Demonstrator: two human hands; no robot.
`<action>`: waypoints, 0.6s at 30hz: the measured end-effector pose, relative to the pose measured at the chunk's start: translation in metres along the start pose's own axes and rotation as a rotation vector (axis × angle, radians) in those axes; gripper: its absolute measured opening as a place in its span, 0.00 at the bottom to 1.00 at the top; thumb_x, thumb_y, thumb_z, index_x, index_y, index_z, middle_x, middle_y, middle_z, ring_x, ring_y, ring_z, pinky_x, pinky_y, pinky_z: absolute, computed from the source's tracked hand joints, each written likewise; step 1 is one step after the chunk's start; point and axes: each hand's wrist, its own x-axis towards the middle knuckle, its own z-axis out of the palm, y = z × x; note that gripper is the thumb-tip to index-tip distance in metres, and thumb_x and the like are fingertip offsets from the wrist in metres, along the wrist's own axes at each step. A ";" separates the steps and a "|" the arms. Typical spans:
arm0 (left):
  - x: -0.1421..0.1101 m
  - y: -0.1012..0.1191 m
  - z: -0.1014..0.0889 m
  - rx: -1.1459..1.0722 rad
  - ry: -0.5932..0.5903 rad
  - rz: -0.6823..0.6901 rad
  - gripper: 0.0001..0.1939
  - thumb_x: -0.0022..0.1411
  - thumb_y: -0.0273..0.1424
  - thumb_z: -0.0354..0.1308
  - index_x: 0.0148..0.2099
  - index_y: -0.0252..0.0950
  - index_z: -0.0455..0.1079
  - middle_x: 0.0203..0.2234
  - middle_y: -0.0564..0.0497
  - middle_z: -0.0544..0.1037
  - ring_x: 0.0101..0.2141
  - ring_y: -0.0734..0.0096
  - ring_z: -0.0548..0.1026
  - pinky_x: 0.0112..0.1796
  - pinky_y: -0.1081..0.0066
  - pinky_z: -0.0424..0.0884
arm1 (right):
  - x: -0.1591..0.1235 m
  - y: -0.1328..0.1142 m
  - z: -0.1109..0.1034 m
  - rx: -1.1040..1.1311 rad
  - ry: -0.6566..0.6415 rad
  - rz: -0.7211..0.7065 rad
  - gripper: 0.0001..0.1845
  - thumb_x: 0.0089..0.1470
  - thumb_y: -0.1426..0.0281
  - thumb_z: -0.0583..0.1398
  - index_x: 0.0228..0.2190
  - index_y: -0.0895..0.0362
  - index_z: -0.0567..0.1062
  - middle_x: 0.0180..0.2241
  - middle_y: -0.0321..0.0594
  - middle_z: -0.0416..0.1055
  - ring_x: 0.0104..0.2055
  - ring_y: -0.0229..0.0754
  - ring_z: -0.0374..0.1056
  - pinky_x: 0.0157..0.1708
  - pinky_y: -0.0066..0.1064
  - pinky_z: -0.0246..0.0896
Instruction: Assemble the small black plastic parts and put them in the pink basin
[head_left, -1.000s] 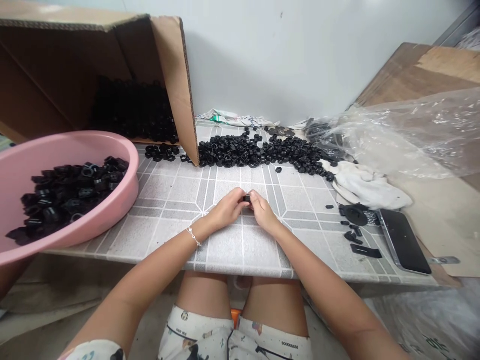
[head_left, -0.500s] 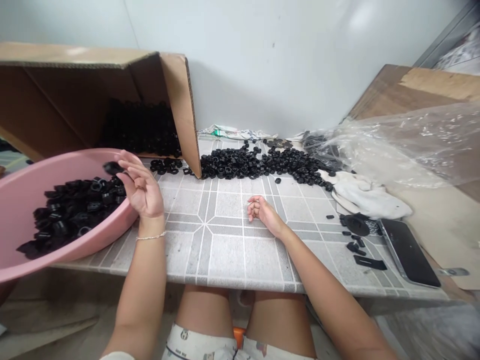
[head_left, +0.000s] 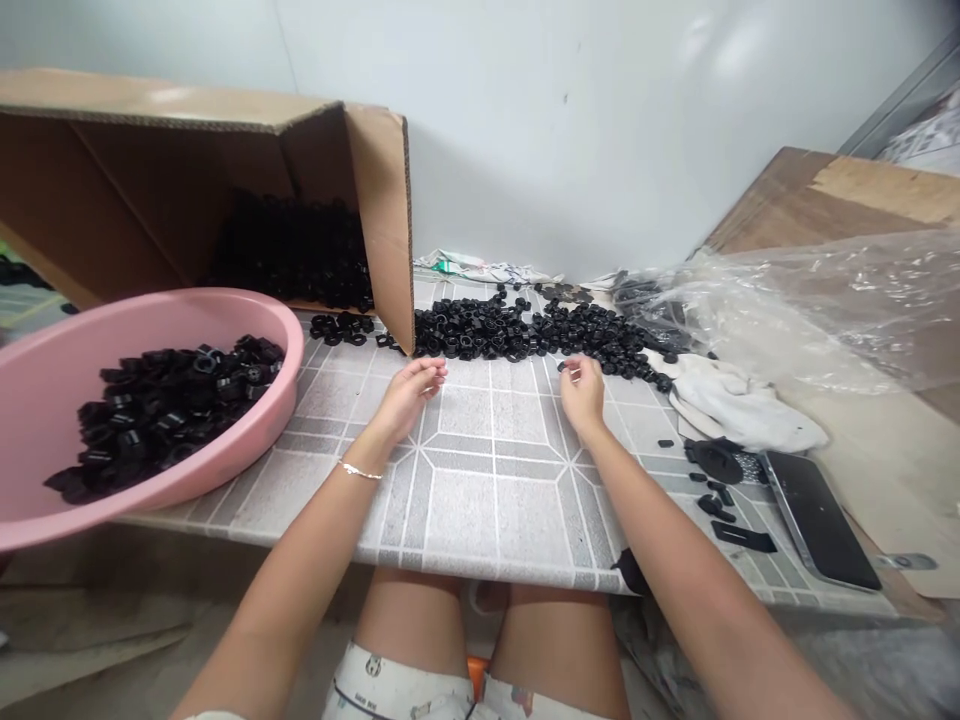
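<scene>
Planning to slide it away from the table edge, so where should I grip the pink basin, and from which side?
Probably the rim of the pink basin at its right side, coming from the right with your left hand. That curved wall is closest to the hand, and the rim gives a lip to hook your fingers over. The black nuts sit inside, clear of that stretch.

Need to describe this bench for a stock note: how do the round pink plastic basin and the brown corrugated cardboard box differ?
The pink plastic basin is round and smooth, while the brown cardboard box is square-cornered with corrugated edges. The basin opens upward, while the box lies on its side with its mouth toward the person. The basin sits nearer the person, and the box farther back toward the wall. Both hold heaps of small black parts.
</scene>
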 end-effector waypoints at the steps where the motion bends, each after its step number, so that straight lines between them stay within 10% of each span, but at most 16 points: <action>1: -0.003 -0.004 0.004 0.035 -0.011 -0.001 0.09 0.53 0.31 0.61 0.38 0.34 0.72 0.32 0.50 0.77 0.32 0.77 0.72 0.39 0.74 0.66 | 0.011 0.008 -0.001 -0.108 -0.021 -0.028 0.11 0.50 0.70 0.53 0.36 0.58 0.71 0.39 0.49 0.67 0.41 0.48 0.64 0.47 0.43 0.59; 10: -0.013 -0.016 0.020 0.094 -0.018 -0.009 0.09 0.53 0.32 0.58 0.37 0.33 0.73 0.31 0.49 0.77 0.33 0.74 0.72 0.41 0.70 0.66 | 0.030 -0.004 0.033 -0.180 -0.423 -0.214 0.16 0.46 0.71 0.55 0.39 0.58 0.73 0.37 0.46 0.69 0.34 0.45 0.65 0.41 0.39 0.61; 18: -0.004 -0.031 0.020 0.171 0.006 0.042 0.07 0.55 0.27 0.54 0.36 0.32 0.71 0.28 0.49 0.75 0.31 0.74 0.72 0.41 0.69 0.67 | 0.013 -0.042 0.060 -0.143 -0.350 -0.062 0.05 0.44 0.70 0.57 0.27 0.56 0.71 0.33 0.45 0.68 0.36 0.48 0.65 0.41 0.41 0.61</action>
